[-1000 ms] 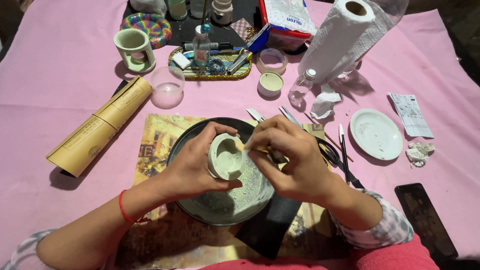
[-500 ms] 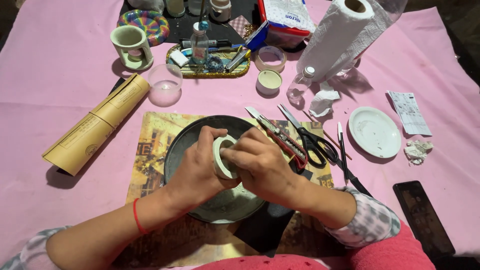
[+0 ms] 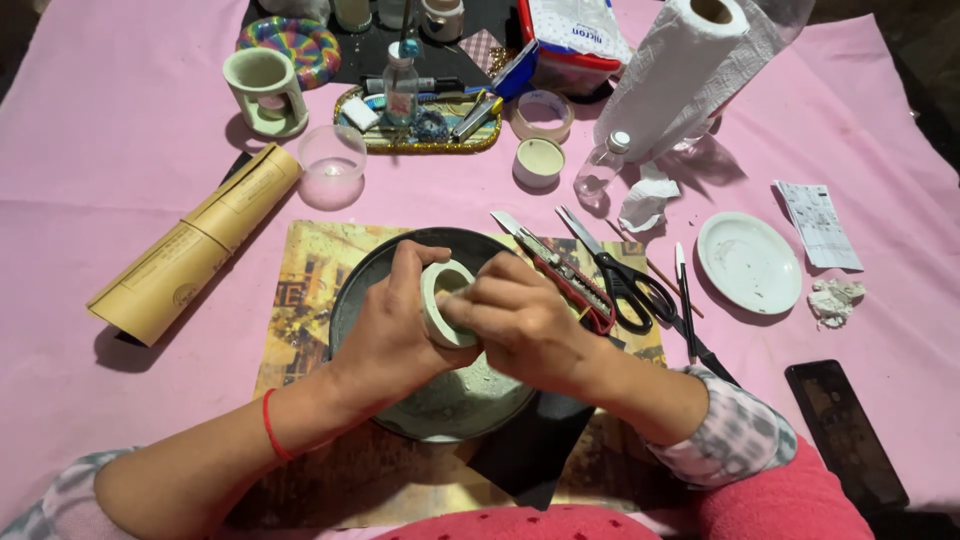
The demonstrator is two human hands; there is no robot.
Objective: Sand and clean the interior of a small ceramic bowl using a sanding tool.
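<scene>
Now both hands meet over a dark round tray (image 3: 350, 310) dusted with pale powder. The left hand (image 3: 395, 335) is wrapped around a small pale green clay pot (image 3: 445, 300), gripping it from the outside with its mouth tipped up and slightly rightward. The right hand (image 3: 520, 325) is closed against the pot's right side, fingers curled over the rim; whether it pinches a tool cannot be told. Compared with a second ago, the pot has turned: its open mouth then faced the camera squarely, and now it shows mostly as a ring on edge, so the hands appear to be rotating it to work another part of its wall. Just right of the right hand lie a red-handled cutter (image 3: 565, 280) and black scissors (image 3: 620, 280). Farther right sits a white saucer (image 3: 750, 262). Beyond the hands, across the pink surface (image 3: 120, 150), stands a paper towel roll (image 3: 680, 75).
</scene>
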